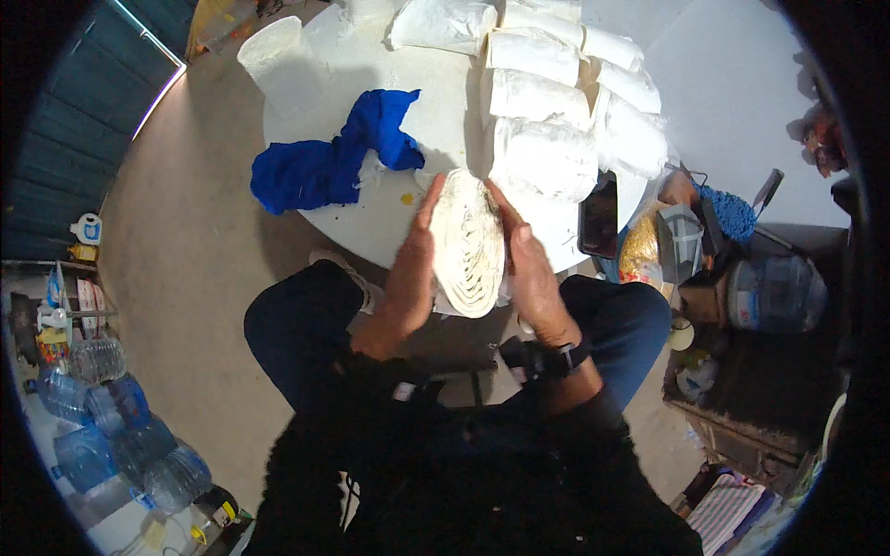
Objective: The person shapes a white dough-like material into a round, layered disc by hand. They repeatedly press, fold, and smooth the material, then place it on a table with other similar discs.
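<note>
At the far left, clear bottles lie piled beside a shelf, with a small white jug behind them. A dark panelled wall rises beyond, and bare floor runs from there toward the person's left knee. A white container sits at the left edge of the round white table. Nearer, a crumpled blue cloth lies partly on the tabletop, its left end reaching the rim.

The left hand presses its palm to the left side of a pale roll, fingers pointing away from the body. The roll is at the near edge of the table, between the knees, its folded layers facing up; whether its underside touches the table cannot be told. The right hand presses the opposite side, so both are clamped on the roll between them. A dark watch circles the right wrist.

Just beyond, white bundles lie in two rows on the table. A black phone lies near its right rim. Farther right are a yellow-filled bag, a blue brush and a big bottle.
</note>
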`<state>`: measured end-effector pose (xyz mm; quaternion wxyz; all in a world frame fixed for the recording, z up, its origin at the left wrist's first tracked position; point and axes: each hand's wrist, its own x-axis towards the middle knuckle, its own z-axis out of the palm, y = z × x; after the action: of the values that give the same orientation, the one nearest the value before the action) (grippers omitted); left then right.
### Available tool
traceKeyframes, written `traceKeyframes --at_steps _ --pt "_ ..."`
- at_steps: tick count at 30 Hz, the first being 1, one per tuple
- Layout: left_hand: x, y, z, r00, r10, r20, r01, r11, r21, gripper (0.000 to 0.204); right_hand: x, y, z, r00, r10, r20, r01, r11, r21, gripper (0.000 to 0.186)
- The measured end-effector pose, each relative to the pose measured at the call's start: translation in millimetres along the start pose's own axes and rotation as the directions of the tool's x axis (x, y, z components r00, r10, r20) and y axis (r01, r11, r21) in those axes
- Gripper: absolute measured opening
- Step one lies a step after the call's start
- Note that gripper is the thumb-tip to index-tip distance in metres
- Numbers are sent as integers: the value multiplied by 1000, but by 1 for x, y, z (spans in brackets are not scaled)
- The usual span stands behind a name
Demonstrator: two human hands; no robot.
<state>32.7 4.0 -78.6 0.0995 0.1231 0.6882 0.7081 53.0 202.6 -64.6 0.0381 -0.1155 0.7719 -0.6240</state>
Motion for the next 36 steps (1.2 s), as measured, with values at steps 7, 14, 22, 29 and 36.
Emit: traceKeyframes --at_steps 7,14,22,29,36 --pt "10 -1 11 969 175 -172 -195 975 -107 80 13 -19 16 1000 -4 -27 4 1000 2 75" --pt "31 41 -16 977 -158 -143 41 796 -604 78 -27 -27 2 997 -63 -52 55 989 -140 125" --pt "7 12 -14 989 107 98 -97 990 -102 62 -23 -5 -8 993 2 -121 -15 994 -110 95" --pt "10 7 -1 963 218 -160 -139 907 397 64 -9 -22 11 961 -98 -257 86 995 -57 79" --pt "9 22 6 963 260 -74 -251 961 118 69 8 -27 16 970 -106 -217 61 977 -203 73"
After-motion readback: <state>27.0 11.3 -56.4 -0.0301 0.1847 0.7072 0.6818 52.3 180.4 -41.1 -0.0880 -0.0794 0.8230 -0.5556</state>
